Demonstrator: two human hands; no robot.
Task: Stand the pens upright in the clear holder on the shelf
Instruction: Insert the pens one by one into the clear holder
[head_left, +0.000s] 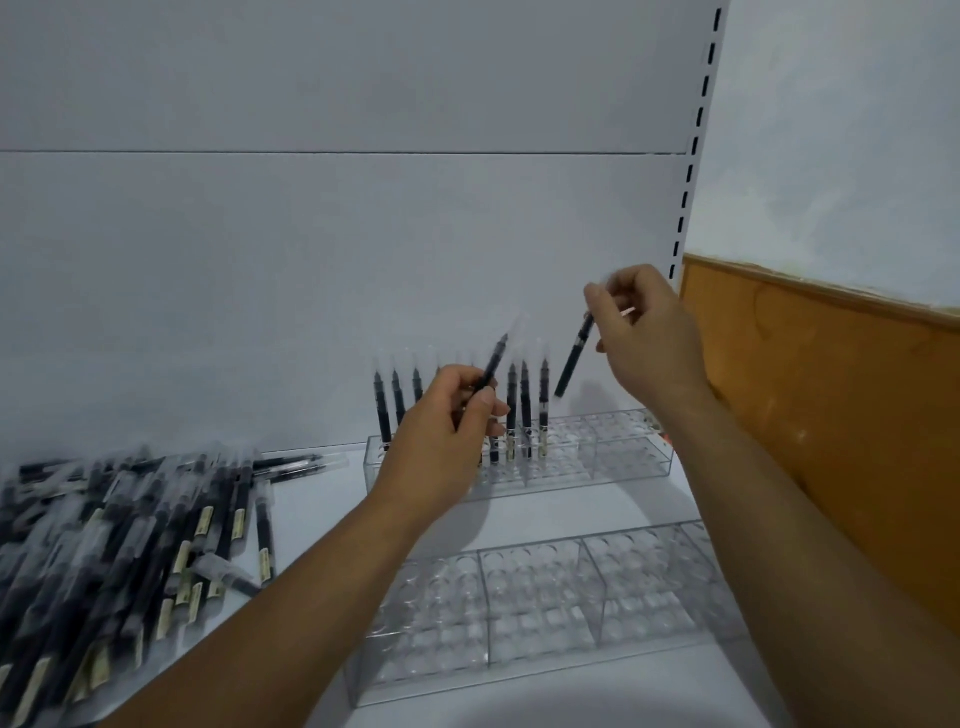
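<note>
- Left hand (447, 415): pinching one pen (493, 364), tilted, in front of the standing row (525, 410) in the rear clear holder (623, 457).
- Right hand (644, 338): pinching a second pen (574, 358), slanted, lower end above the holder's vacant holes.
- Loose pens (130, 530): heaped on the shelf (571, 509), left side.
- Risk — slanted entry probably misses a hole; a brush against the standing row may topple it.

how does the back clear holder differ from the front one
The back holder has pens standing upright in its left part; the front holder has none. The back holder sits by the rear wall, the front holder closer to the camera. Both are clear, partitioned, with round holes.
</note>
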